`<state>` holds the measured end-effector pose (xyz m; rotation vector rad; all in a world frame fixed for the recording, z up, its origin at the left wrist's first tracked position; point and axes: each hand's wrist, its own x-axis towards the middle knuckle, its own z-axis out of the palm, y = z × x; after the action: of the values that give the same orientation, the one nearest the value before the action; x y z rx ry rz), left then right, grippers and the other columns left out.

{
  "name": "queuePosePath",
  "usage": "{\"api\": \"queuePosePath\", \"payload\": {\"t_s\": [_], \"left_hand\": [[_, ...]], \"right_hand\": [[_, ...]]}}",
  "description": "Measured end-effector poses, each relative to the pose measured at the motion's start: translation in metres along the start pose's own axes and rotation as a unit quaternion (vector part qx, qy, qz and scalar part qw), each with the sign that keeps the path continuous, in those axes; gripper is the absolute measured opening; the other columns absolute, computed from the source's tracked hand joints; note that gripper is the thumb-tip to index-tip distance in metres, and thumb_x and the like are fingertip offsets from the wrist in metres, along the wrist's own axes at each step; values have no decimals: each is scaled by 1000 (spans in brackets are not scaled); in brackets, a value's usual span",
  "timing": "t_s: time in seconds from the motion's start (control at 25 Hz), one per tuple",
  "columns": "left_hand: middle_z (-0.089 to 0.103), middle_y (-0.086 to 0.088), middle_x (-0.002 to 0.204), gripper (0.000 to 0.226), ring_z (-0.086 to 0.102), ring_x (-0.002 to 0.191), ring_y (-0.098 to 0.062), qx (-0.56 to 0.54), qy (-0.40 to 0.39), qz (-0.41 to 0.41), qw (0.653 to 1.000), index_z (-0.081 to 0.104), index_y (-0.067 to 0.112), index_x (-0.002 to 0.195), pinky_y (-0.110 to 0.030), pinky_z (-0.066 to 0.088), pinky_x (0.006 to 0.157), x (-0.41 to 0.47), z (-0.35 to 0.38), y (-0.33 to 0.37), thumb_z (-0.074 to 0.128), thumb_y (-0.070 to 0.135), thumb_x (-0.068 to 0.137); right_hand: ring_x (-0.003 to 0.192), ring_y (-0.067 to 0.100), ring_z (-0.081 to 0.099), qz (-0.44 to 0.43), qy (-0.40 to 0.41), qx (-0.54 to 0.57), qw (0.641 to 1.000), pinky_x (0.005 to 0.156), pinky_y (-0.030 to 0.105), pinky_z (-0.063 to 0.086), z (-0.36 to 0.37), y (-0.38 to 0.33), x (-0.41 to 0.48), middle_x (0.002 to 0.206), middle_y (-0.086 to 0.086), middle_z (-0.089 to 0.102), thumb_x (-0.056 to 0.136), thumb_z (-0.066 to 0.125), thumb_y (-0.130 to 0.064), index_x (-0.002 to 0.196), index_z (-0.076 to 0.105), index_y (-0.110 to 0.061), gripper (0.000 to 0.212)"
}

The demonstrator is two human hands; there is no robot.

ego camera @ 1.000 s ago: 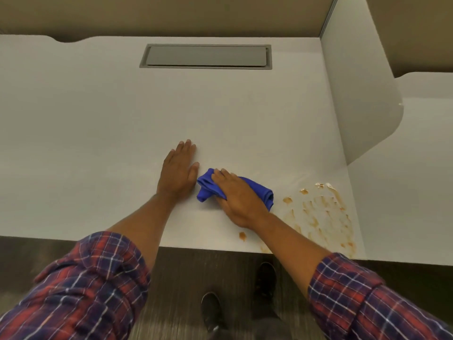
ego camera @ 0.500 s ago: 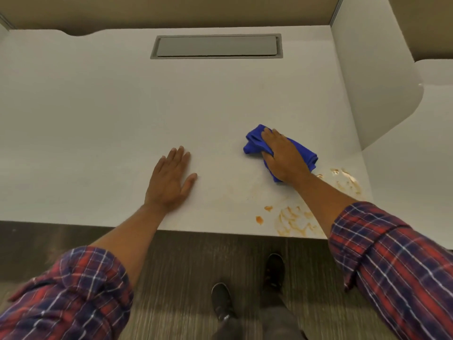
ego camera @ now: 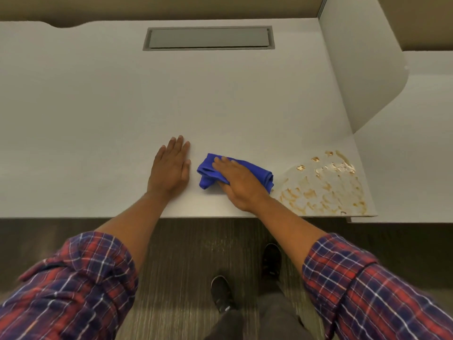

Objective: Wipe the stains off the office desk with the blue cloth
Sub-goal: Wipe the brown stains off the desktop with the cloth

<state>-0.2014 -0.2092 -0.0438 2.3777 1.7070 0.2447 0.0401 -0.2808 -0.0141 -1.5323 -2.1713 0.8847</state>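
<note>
White desk [ego camera: 98, 106] fills the frame. Right hand [ego camera: 239, 185] presses flat on the bunched blue cloth [ego camera: 210, 174], centre frame; left hand [ego camera: 170, 168] rests flat and empty beside it. Orange-brown stains [ego camera: 326, 185] remain smeared at the lower right corner, so plenty of wiping left.

Much of the blue cloth [ego camera: 255, 171] is covered by the right hand [ego camera: 241, 185]. The table [ego camera: 98, 106] is cut off at the left edge. Both plaid sleeves [ego camera: 73, 285] are cropped and blurred.
</note>
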Motion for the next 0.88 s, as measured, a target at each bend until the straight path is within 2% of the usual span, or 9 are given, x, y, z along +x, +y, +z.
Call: {"api": "queuePosePath", "payload": {"t_s": [0.16,0.24,0.36,0.48,0.6,0.64,0.72,0.8,0.88], "left_hand": [[26,-10,172,62,19,162,-28,-21,9,1,1000,35,11,162,-46,13,131,-2,-2,0,26,29,103],[29,-13,171,59,22,161,-31,-24,14,8,1000,38,9,161,-48,16,130,-1,-1,0,30,24,104],[29,-12,171,54,23,160,-31,-18,10,1,1000,39,10,160,-47,15,130,1,1,-2,38,18,107],[29,-10,171,60,23,160,-28,-28,12,-1,1000,38,12,161,-45,14,131,-1,1,-2,29,28,104],[29,-10,171,62,22,160,-27,-20,21,7,1000,38,13,161,-44,14,131,-1,4,-3,23,31,103],[30,-10,171,62,23,160,-28,-16,21,7,1000,39,13,160,-45,15,130,-1,4,-4,23,31,103],[32,-11,170,62,24,160,-29,-13,21,6,1000,41,13,159,-46,16,130,-1,5,-4,24,30,103],[32,-11,170,61,25,160,-29,-16,21,6,1000,41,12,159,-46,17,130,0,4,-4,25,30,103],[32,-11,170,62,25,160,-29,-14,18,4,1000,41,12,159,-46,16,130,0,5,-4,25,30,102]], "right_hand": [[155,19,22,-15,-20,30,999,128,32,11,17,-28,-27,166,4,30,100,51,-5,157,34,-11,60],[154,17,25,-18,-32,53,998,127,27,12,24,-40,-47,165,4,33,100,53,-6,157,36,-11,59],[134,14,52,27,-48,171,984,112,18,33,24,-53,-65,145,3,59,103,54,-15,146,54,-18,43],[92,6,66,139,63,320,935,88,31,51,-8,-50,-57,103,-7,72,102,52,-21,117,69,-27,23],[83,-1,63,141,210,282,925,79,24,50,-54,-22,-42,96,-13,70,103,51,-26,112,66,-33,19],[83,-4,62,128,220,238,937,76,18,49,-67,-12,-36,98,-15,69,103,50,-27,115,64,-35,20],[91,2,63,140,163,160,963,78,20,46,-74,4,-24,107,-10,68,104,47,-24,129,59,-30,29],[115,20,62,171,74,84,979,93,28,43,-61,19,-18,132,4,64,106,47,-23,147,48,-23,41],[143,28,43,181,48,32,982,115,33,32,-40,24,-19,157,10,45,107,47,-21,156,36,-16,50]]}}
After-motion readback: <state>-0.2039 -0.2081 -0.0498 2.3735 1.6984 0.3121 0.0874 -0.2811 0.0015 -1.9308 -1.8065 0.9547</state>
